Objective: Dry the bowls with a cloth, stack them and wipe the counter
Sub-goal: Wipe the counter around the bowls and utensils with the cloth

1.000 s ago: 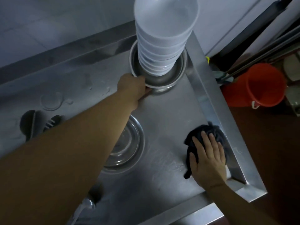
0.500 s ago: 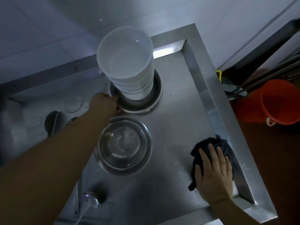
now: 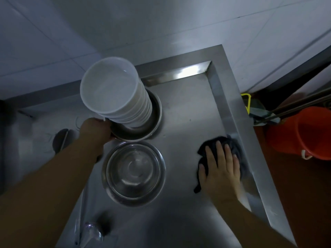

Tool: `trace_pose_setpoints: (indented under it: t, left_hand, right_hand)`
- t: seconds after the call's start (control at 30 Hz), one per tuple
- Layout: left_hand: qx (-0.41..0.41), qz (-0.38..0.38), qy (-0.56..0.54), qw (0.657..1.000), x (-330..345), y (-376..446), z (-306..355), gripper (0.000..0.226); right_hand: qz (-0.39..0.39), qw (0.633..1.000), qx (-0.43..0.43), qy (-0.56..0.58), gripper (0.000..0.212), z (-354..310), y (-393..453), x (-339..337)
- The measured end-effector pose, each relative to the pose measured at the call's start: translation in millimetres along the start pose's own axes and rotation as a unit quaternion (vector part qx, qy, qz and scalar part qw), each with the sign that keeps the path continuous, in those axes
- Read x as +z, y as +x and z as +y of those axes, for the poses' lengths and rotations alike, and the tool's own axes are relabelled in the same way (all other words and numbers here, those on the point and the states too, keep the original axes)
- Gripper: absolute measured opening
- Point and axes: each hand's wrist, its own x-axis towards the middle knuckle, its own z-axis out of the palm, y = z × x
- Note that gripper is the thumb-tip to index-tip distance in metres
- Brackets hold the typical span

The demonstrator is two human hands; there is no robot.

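On steel counter (image 3: 180, 203) — rt hand (image 3: 221, 173) flat on crumpled dark cloth (image 3: 232, 145).

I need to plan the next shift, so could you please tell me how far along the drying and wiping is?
Done: white bowls stacked in a steel bowl. In hand: left hand grips that bowl's rim; right hand presses the dark cloth on the counter. Left: the loose steel bowl sits unstacked.
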Motion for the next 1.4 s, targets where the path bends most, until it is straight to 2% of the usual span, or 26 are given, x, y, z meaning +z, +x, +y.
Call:
trace_pose_setpoints:
  t: [0.2, 0.3, 0.37, 0.43, 0.5, 0.6, 0.7, 0.77, 0.8, 0.83, 0.9, 0.93, 0.97, 1.0, 1.13, 1.4]
  left_hand:
    - [-0.01, 0.012, -0.019, 1.0, -1, -1, -10, 0.001]
    - [-0.015, -0.003, -0.035, 0.999, -2, -2, -10, 0.021]
    - [-0.012, -0.013, -0.046, 0.999, -2, -2, -9, 0.023]
    - [-0.01, -0.02, -0.052, 0.998, -2, -3, -9, 0.022]
    - [-0.009, -0.012, -0.054, 0.998, -2, -5, -7, 0.021]
    - [0.005, -0.019, -0.06, 0.998, -1, -6, -4, 0.022]
    - [0.004, -0.022, -0.062, 0.998, -3, -7, -3, 0.032]
    - [-0.005, -0.009, -0.035, 0.999, -1, -9, -2, 0.033]
    - [0.004, 0.011, 0.003, 1.0, 0, -9, -3, 0.032]
    - [0.014, 0.032, 0.041, 0.999, 0, -10, -5, 0.031]
    - [0.034, 0.058, 0.072, 0.995, 2, -14, -8, 0.035]
    - [0.037, 0.057, 0.067, 0.995, 3, -17, -9, 0.037]
    - [0.034, 0.052, 0.054, 0.997, 4, -19, -8, 0.038]
    - [0.026, 0.052, 0.038, 0.998, 5, -20, -7, 0.037]
    - [0.027, 0.055, 0.035, 0.998, 9, -18, -8, 0.039]
    - [0.034, 0.022, -0.001, 0.999, 28, -20, -5, 0.028]
  right_hand:
    - [0.052, 0.994, -0.096, 0.022, 0.053, -31, 132, -4]
    - [0.05, 0.998, -0.036, 0.03, 0.059, -51, 191, -7]
    - [0.036, 0.998, 0.01, 0.047, 0.062, -71, 217, -8]
    - [0.021, 0.998, 0.005, 0.064, 0.062, -86, 227, -7]
    - [0.007, 0.991, -0.109, 0.072, 0.058, -88, 219, -7]
    - [-0.026, 0.942, -0.332, 0.052, 0.054, -62, 181, -6]
    - [-0.057, 0.88, -0.471, 0.02, 0.054, -21, 153, -7]
    - [-0.065, 0.849, -0.524, -0.012, 0.053, -2, 167, -11]
    - [-0.049, 0.861, -0.506, -0.018, 0.052, 0, 183, -12]
    - [-0.023, 0.897, -0.442, -0.01, 0.051, -3, 200, -13]
    - [0.01, 0.974, -0.226, 0.017, 0.052, -24, 223, -18]
    - [0.013, 0.989, -0.142, 0.028, 0.054, -39, 225, -16]
    - [0.01, 0.993, -0.109, 0.037, 0.056, -51, 223, -14]
    - [0.01, 0.991, -0.121, 0.048, 0.056, -61, 216, -11]
    - [0.02, 0.964, -0.255, 0.069, 0.051, -72, 158, -2]
    - [-0.021, 0.938, -0.343, 0.051, 0.055, -16, 28, 8]
